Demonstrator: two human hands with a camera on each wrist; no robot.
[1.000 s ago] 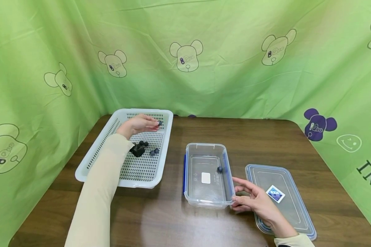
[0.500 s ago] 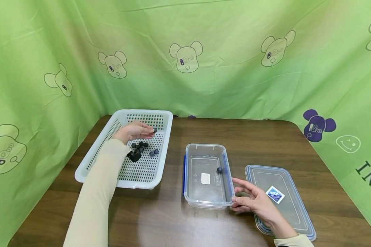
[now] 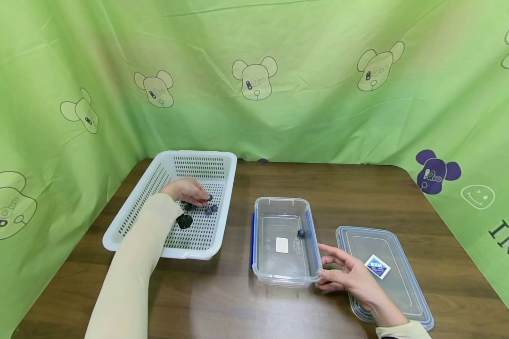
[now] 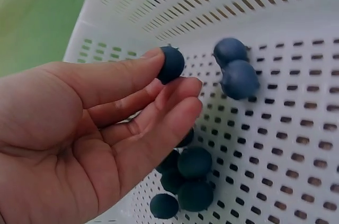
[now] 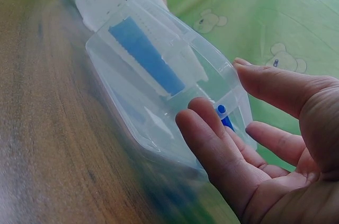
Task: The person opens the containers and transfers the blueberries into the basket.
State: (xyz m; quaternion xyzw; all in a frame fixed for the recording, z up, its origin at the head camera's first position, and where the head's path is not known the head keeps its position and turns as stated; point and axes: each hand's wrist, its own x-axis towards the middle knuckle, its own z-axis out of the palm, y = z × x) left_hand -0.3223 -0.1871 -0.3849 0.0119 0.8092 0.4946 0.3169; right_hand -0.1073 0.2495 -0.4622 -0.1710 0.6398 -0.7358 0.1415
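In the left wrist view my left hand (image 4: pixel 106 118) pinches a dark blueberry (image 4: pixel 172 65) between thumb and fingertips, above the floor of the white slotted basket (image 3: pixel 226 207). Two blueberries (image 4: pixel 241 79) lie together beyond the fingertips, and a cluster of several blueberries (image 4: pixel 195 162) sits below them, partly covered by the fingers. My right hand (image 3: pixel 354 278) touches the near right corner of a clear plastic food container (image 3: pixel 282 270) with fairly straight fingers and thumb. One blueberry (image 3: pixel 301 233) lies inside this container, against its right side.
Right of the container lies its clear lid (image 3: pixel 400 282), with a blue-white label, partly behind my right hand. A blue clasp (image 3: pixel 253 241) hangs along the container's left side. The wooden table (image 3: pixel 220 301) ends at a green printed curtain (image 3: pixel 314 94).
My left hand has moved down and nearer within the basket, from its far wall to beside the loose blueberries, still holding its blueberry. The right hand and container have stayed in place.
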